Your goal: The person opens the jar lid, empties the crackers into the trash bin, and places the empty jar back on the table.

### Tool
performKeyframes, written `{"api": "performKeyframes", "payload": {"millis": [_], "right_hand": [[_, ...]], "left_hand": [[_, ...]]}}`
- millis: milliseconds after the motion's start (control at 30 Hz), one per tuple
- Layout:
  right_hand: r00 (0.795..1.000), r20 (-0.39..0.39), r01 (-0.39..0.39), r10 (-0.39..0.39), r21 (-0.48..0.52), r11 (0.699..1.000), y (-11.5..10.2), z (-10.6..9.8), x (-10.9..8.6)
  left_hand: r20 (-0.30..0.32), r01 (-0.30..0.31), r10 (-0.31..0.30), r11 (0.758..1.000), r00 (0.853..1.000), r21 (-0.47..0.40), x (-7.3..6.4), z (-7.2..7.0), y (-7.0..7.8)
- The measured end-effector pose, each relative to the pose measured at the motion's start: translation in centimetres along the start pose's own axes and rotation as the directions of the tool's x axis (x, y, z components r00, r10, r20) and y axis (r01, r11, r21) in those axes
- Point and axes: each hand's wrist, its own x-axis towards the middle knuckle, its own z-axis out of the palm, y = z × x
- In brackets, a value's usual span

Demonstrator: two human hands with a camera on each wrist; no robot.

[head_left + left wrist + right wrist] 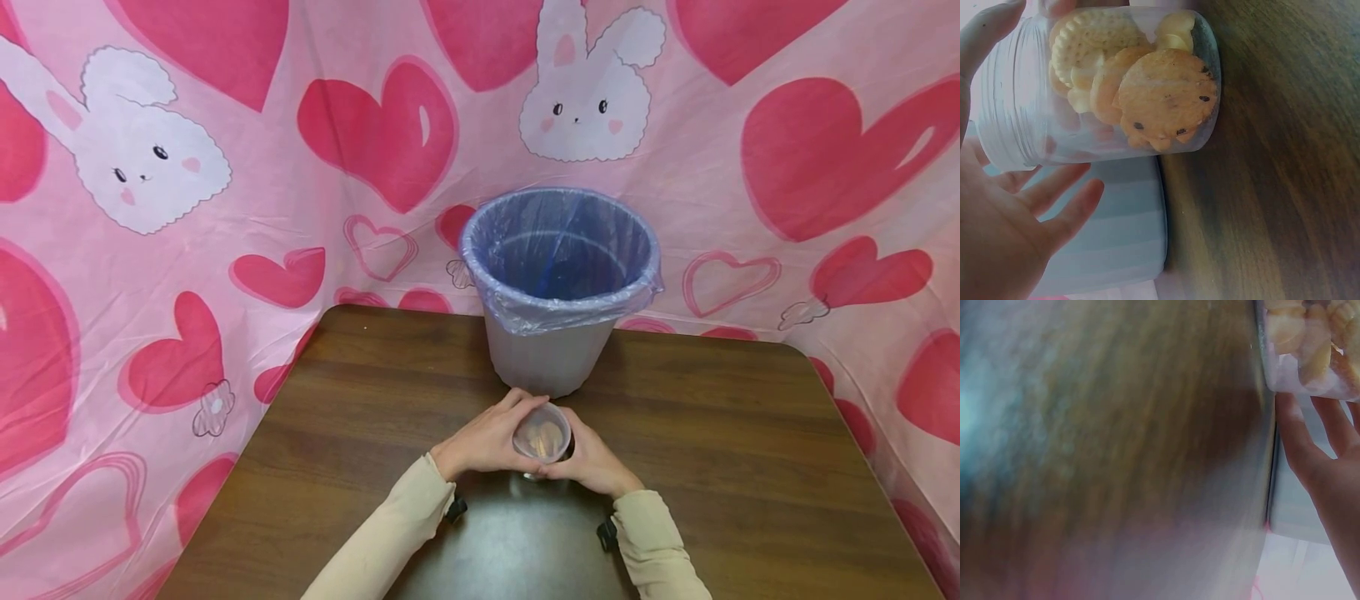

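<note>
Both hands hold a clear jar of cookies (542, 433) between them, in front of the bin. From the left, my left hand (495, 437) curves its thumb and fingers round the jar's upper part. On the opposite side, my right hand (596, 460) grips it, thumb toward me. Through the clear wall of the jar (1204, 134) the left wrist view shows several round cookies (1166, 94), some with dark specks, and a ridged neck. Only a lower corner of the jar (1316, 384) shows in the right wrist view, with fingers (1294, 428) beside it.
A light bin (551, 354) lined with a bluish plastic bag (495, 292) stands just beyond the hands on the brown wooden table (375, 392). Pink cloth (262, 192) with hearts and rabbits hangs behind and at both sides.
</note>
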Motion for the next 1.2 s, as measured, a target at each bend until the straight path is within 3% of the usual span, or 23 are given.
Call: {"api": "performKeyframes", "payload": {"millis": [967,1200], "right_hand": [[1.000,-0.003,-0.019,0.019,-0.006,1.000,0.5,0.0,0.2],[0.999,0.007,-0.048,0.048,0.019,0.999,-1.2,-0.2,-0.2]], "left_hand": [[-0.009,-0.007,0.006,0.999,1.000,-0.051,0.0,-0.1,0.0],[-0.018,-0.002,0.001,0.999,1.000,-0.051,-0.1,-0.3,0.3]]}}
